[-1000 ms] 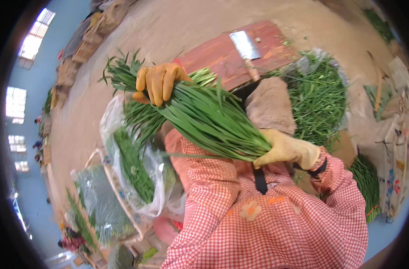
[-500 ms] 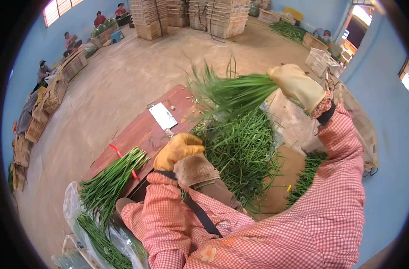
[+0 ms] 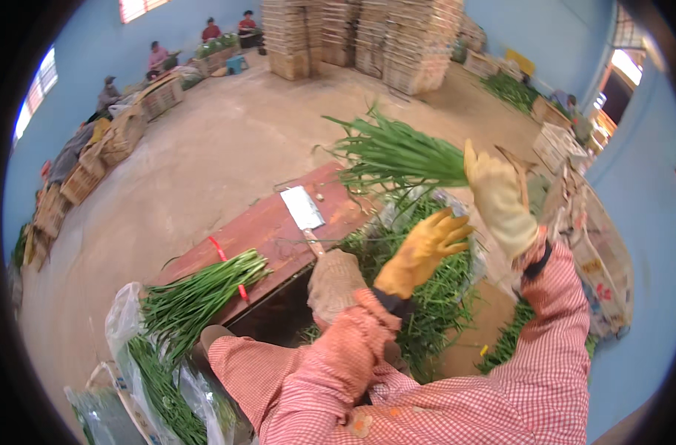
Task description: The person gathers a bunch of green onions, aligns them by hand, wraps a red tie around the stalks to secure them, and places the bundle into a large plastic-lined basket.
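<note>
My right hand, in a cream glove, is closed round the stalk ends of a bunch of chives. Its leafy ends point left, raised above the floor beyond the table. My left hand, in a yellow glove, is open with fingers spread, empty, above a loose heap of chive leaves. Left of it, a cleaver rests on the reddish wooden table, its handle toward me. A neat bunch of chives lies across the table's near left end, over a red tie.
A plastic-lined basket with more chives stands at lower left. Cardboard and another row of chives lie at my right. Tall stacks of crates stand at the back. Several people sit along the left wall beside baskets.
My left hand has opened and moved right, from the table edge to above the leaf heap. The bunch in my right hand stays raised. The whole view has shifted slightly.
</note>
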The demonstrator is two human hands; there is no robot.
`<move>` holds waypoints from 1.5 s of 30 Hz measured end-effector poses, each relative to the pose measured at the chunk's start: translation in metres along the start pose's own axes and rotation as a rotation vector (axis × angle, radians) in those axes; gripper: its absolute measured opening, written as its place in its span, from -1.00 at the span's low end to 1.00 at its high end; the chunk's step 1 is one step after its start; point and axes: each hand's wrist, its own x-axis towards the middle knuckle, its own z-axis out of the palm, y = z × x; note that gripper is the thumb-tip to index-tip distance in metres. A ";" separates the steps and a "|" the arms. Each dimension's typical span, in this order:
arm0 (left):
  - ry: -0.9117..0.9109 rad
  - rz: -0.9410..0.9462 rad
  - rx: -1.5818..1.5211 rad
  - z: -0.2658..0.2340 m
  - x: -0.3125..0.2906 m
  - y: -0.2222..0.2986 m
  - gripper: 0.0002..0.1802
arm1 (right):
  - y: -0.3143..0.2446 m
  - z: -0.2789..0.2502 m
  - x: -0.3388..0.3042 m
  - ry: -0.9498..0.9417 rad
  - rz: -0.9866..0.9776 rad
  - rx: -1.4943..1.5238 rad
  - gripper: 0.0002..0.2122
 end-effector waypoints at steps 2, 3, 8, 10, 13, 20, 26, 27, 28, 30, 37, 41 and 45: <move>-0.075 0.147 -0.088 0.001 0.011 0.002 -0.39 | -0.036 -0.006 -0.006 -0.021 -0.041 -0.250 -0.50; -0.034 0.159 -0.050 -0.003 0.014 0.011 -0.39 | -0.054 -0.009 -0.008 0.048 -0.050 -0.219 -0.50; 0.362 0.603 0.282 -0.036 -0.029 0.077 -0.51 | -0.129 -0.035 0.004 0.208 -0.116 -0.001 -0.49; 0.366 0.519 -0.363 -0.053 -0.048 0.107 -0.53 | -0.150 -0.048 0.011 0.255 -0.189 0.042 -0.50; 0.331 0.610 -0.314 -0.068 -0.082 0.137 -0.54 | -0.178 -0.064 0.019 0.289 -0.251 0.133 -0.50; 0.646 0.785 -0.190 -0.090 -0.106 0.158 -0.64 | -0.205 -0.050 -0.006 0.284 -0.233 0.330 -0.51; 0.698 0.716 -0.021 -0.114 -0.135 0.176 -0.54 | -0.176 0.006 -0.044 -0.775 -0.372 0.510 -0.78; 0.658 0.720 -0.016 -0.117 -0.138 0.179 -0.52 | -0.171 0.011 -0.043 -0.735 -0.339 0.531 -0.79; 0.665 0.720 -0.012 -0.121 -0.140 0.183 -0.52 | -0.169 0.013 -0.039 -0.690 -0.354 0.559 -0.79; 0.669 0.777 0.075 -0.126 -0.142 0.190 -0.50 | -0.169 0.008 -0.023 -0.220 -0.017 1.075 -0.74; 0.652 0.725 0.363 -0.131 -0.131 0.223 -0.36 | -0.223 -0.037 0.109 -0.041 -0.102 1.742 -0.56; 0.697 0.642 0.701 -0.154 -0.112 0.243 -0.40 | -0.254 -0.030 0.161 0.012 -0.120 1.915 -0.58; 0.694 0.567 0.687 -0.189 -0.112 0.247 -0.39 | -0.276 -0.003 0.145 0.084 -0.104 1.769 -0.62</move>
